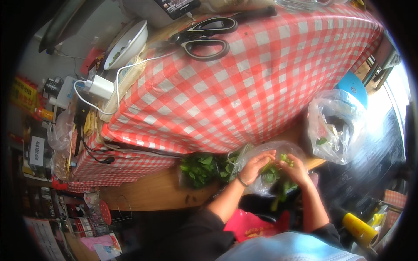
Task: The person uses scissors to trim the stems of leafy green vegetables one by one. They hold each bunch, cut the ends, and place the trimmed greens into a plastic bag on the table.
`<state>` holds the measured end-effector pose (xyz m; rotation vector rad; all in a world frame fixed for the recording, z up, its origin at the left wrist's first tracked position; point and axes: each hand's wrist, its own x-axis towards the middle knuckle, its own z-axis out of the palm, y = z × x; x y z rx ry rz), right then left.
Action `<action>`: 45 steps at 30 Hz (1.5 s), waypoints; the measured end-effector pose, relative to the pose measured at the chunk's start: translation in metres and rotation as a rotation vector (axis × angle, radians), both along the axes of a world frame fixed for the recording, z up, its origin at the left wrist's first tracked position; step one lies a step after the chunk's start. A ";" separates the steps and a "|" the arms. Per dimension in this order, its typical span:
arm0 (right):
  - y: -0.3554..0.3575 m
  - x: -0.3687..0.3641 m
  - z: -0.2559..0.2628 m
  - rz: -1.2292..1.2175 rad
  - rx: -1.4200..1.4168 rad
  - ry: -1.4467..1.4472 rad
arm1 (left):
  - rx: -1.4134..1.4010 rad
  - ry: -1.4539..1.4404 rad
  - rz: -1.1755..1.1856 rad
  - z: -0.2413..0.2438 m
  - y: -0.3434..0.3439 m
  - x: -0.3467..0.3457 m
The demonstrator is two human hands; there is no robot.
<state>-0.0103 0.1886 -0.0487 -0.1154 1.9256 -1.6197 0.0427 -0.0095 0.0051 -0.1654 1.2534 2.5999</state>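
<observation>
My right hand (294,169) grips a small bunch of leafy greens (286,160), with pale stem ends up and leaves hanging below. Facing it, my left hand (256,167) has its fingers bent close to the stems; whether they pinch one is unclear. A dark band circles my left wrist. Beneath both hands lies a clear plastic bag (245,156), with green leaves (270,176) visible between the hands. To the left, a heap of dark green leaves (199,169) rests on a wooden bench (147,195).
A table with a red-and-white checked cloth (228,107) stands beyond the bench, bearing black-handled scissors (209,49), a white bowl (129,45) and a charger (102,87) with cable. An open plastic bag of scraps (338,130) hangs right, near a blue stool (354,88).
</observation>
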 end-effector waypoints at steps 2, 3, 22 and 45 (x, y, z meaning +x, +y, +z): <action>-0.010 0.009 -0.003 -0.012 -0.019 0.061 | 0.095 -0.041 0.049 -0.005 0.014 0.001; -0.014 0.012 -0.004 -0.006 -0.009 0.103 | 0.099 -0.067 0.061 -0.007 0.019 0.002; -0.013 0.005 0.063 0.223 0.133 0.438 | -0.974 0.323 0.042 -0.011 0.005 0.006; -0.024 0.018 0.080 -0.174 0.028 -0.315 | 0.122 -0.264 0.149 -0.024 0.047 0.010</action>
